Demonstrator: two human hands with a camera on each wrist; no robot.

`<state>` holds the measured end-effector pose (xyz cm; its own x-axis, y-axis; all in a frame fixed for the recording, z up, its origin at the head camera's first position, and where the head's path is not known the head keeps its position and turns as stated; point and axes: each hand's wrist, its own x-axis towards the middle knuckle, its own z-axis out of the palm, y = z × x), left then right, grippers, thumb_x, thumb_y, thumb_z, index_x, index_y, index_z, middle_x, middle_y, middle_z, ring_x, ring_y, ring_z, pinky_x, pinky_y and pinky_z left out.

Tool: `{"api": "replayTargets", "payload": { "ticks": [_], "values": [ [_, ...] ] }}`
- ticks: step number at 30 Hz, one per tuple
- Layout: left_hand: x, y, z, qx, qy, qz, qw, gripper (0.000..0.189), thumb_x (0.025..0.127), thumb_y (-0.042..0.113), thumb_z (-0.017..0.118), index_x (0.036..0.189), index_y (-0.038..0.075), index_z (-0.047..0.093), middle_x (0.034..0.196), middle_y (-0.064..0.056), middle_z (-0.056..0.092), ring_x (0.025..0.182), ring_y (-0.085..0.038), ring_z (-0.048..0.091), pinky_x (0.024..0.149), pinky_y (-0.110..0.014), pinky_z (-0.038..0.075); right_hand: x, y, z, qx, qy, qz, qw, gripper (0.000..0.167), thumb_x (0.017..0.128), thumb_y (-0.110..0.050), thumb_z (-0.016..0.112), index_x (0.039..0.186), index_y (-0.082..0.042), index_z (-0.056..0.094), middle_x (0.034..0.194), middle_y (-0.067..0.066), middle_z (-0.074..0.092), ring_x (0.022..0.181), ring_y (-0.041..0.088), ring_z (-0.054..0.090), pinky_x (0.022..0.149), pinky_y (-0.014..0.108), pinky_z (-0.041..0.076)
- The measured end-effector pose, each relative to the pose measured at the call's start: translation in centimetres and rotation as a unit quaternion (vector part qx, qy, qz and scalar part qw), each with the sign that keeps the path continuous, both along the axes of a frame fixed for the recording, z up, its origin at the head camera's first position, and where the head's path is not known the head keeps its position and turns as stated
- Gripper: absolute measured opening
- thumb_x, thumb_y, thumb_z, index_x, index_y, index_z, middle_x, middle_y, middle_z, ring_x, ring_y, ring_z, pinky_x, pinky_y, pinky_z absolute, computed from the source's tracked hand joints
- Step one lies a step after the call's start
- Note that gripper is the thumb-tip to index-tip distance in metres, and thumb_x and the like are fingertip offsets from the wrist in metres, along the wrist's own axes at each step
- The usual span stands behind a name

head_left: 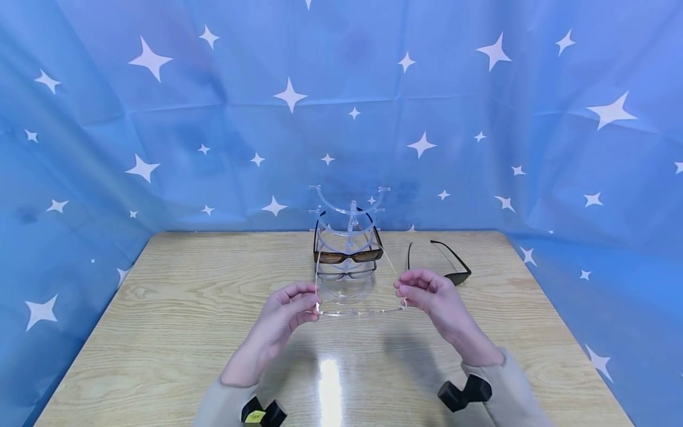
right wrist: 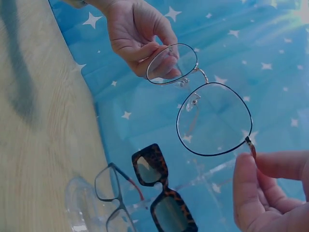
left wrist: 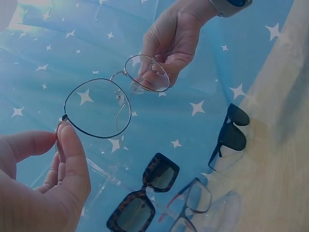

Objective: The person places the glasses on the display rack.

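Note:
Between both hands hangs a pair of thin round wire-framed eyeglasses (head_left: 356, 312), lenses toward the wearer and temples pointing at the stand. My left hand (head_left: 288, 311) pinches the frame near the left hinge with thumb and fingers. Its opposite hinge is pinched by my right hand (head_left: 433, 301). Just behind the wire glasses rises a clear plastic eyewear stand (head_left: 352, 222) with several curved tiers. Tortoiseshell sunglasses (head_left: 348, 257) sit on a middle tier. Grey-framed glasses (left wrist: 189, 205) rest on the tier below. The top tiers hold no glasses.
Black sunglasses (head_left: 458, 277) lie on the wooden table (head_left: 160, 332) to the right of the stand, partly behind my right hand. A blue curtain (head_left: 341, 136) with white stars hangs behind the table and at both sides.

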<state>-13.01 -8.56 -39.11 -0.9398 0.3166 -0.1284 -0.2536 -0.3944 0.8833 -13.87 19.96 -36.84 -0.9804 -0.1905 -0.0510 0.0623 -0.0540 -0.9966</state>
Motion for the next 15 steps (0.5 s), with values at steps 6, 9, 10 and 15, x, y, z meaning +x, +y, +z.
{"api": "replayTargets", "payload": {
  "ticks": [6,9,10,15],
  "values": [
    [-1.2,0.3,0.8,-0.002,0.001,0.009,1.0,0.013,0.087,-0.003,0.057,0.097,0.004,0.06,0.079,-0.001,0.064,0.069,-0.01,0.06,0.067,-0.021,0.054,-1.2,-0.1,0.8,-0.007,-0.004,-0.008,0.9999,0.013,0.088,0.003,0.059,0.097,-0.006,0.06,0.091,0.0,0.065,0.084,0.011,0.063,0.074,0.023,0.054],
    [-1.8,0.3,1.0,-0.003,0.003,0.011,0.9999,0.013,0.087,-0.003,0.056,0.097,0.004,0.061,0.081,-0.001,0.064,0.069,-0.01,0.06,0.068,-0.022,0.054,-1.8,-0.1,1.0,-0.015,-0.008,-0.012,0.9998,0.014,0.087,0.005,0.059,0.098,-0.004,0.06,0.09,0.0,0.065,0.082,0.01,0.063,0.074,0.022,0.054],
    [-2.0,0.3,1.1,-0.004,0.003,0.01,0.9999,0.012,0.087,-0.003,0.056,0.096,0.005,0.061,0.081,-0.001,0.064,0.07,-0.01,0.06,0.068,-0.022,0.054,-2.0,-0.1,1.1,-0.016,-0.008,-0.013,0.9998,0.014,0.087,0.005,0.058,0.099,-0.004,0.06,0.09,0.0,0.065,0.082,0.01,0.064,0.073,0.022,0.054],
    [-3.0,0.4,1.2,-0.006,-0.007,0.018,0.9998,0.014,0.088,-0.003,0.056,0.093,0.009,0.062,0.082,-0.002,0.064,0.069,-0.01,0.06,0.068,-0.022,0.054,-3.0,-0.1,1.4,-0.013,-0.007,-0.004,0.9999,0.014,0.089,0.005,0.056,0.1,-0.004,0.059,0.09,-0.001,0.064,0.084,0.009,0.063,0.073,0.021,0.052]
  ]
}}
